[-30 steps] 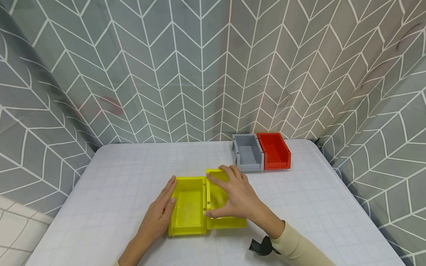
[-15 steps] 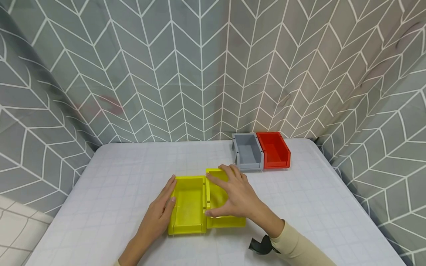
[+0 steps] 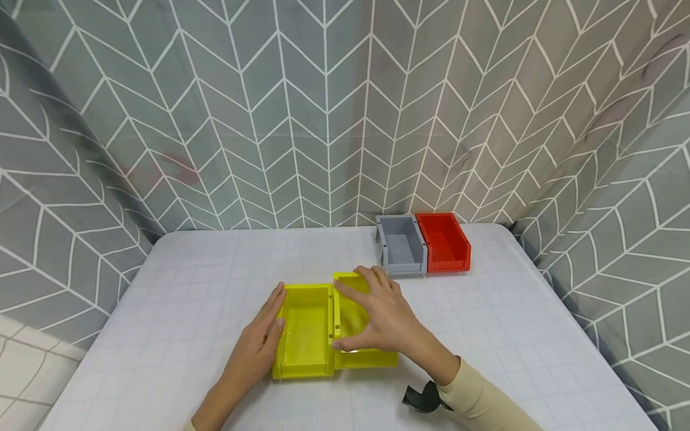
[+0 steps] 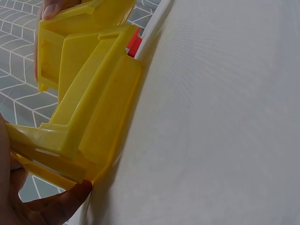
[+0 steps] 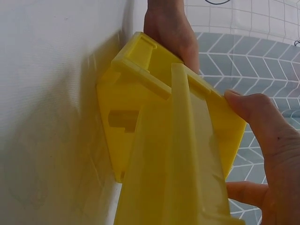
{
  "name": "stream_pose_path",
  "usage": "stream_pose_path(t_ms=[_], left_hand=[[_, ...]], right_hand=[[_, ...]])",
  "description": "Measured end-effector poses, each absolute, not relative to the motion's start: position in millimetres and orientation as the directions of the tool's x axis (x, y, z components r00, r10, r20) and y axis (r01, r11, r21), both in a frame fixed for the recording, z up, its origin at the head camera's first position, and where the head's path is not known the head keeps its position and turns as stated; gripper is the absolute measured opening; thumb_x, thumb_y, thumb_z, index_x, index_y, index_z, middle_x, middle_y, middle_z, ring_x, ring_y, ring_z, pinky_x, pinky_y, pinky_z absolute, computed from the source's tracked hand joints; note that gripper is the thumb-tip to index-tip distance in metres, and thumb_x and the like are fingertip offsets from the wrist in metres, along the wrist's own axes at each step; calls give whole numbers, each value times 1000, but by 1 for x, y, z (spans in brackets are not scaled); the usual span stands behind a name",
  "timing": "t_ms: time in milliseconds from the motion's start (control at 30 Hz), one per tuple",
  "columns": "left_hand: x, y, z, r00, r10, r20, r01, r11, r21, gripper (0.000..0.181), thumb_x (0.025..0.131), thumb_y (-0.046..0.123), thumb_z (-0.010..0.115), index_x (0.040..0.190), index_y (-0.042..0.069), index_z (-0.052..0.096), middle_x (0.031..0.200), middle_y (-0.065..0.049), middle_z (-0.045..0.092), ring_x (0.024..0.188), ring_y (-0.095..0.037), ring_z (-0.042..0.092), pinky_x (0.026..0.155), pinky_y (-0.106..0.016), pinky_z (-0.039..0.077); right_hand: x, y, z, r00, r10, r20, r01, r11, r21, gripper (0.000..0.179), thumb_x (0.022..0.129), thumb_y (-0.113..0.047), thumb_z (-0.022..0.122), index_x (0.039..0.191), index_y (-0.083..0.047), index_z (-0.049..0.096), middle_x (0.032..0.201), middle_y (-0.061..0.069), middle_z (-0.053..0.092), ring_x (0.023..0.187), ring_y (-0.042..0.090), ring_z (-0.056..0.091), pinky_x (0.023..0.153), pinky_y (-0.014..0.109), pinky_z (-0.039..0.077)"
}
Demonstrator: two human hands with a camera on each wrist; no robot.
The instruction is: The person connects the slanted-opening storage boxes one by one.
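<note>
Two yellow storage bins stand side by side in the head view. My left hand point(image 3: 252, 348) holds the outer side of the left yellow bin point(image 3: 306, 332), its thumb at the rim. In the left wrist view, fingers point(image 4: 61, 204) of that hand curl beneath the bin's wall. My right hand point(image 3: 389, 317) grips the right yellow bin point(image 3: 369, 360) from above, thumb and fingers spread along its left wall. That bin sits slightly farther back and touches the left bin's side. In the right wrist view, the right thumb point(image 5: 267, 119) presses on a yellow rim.
A grey bin point(image 3: 401, 244) and a red bin point(image 3: 443, 242) stand side by side at the table's back right. A black strap point(image 3: 422, 398) shows at my right wrist. Patterned curtains point(image 3: 302, 120) enclose the white table point(image 3: 162, 335) at the back and sides.
</note>
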State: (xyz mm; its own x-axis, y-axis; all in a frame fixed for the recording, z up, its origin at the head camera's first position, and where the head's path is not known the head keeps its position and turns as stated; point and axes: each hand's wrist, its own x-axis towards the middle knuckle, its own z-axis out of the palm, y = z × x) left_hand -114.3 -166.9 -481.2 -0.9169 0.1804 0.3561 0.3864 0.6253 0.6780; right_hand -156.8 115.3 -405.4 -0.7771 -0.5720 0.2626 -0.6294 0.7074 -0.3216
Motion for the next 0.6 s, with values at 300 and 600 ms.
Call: stream_pose_path(t_ms=[300,600], left_hand=[[-115,-167,-481,-919,181,349,381,626,680,55,111,10,47,164,9,32,171,5,21,153,-20,26,120,-16,13],[-115,-166,-482,-924,182,336,372,628,683,55,111,12,47,164,9,31,171,5,20,154,-20,25,119,-15,12]], right_hand=[[-157,115,-406,-785,-566,251,-619,712,-331,97,69,-75,81,151,-28,58,155,18,39,143,46,30,107,72,37],[-156,115,-408,-778,-574,258,-629,708,-322,96,70,-76,79,151,-28,59,154,17,40,141,45,32,105,72,39]])
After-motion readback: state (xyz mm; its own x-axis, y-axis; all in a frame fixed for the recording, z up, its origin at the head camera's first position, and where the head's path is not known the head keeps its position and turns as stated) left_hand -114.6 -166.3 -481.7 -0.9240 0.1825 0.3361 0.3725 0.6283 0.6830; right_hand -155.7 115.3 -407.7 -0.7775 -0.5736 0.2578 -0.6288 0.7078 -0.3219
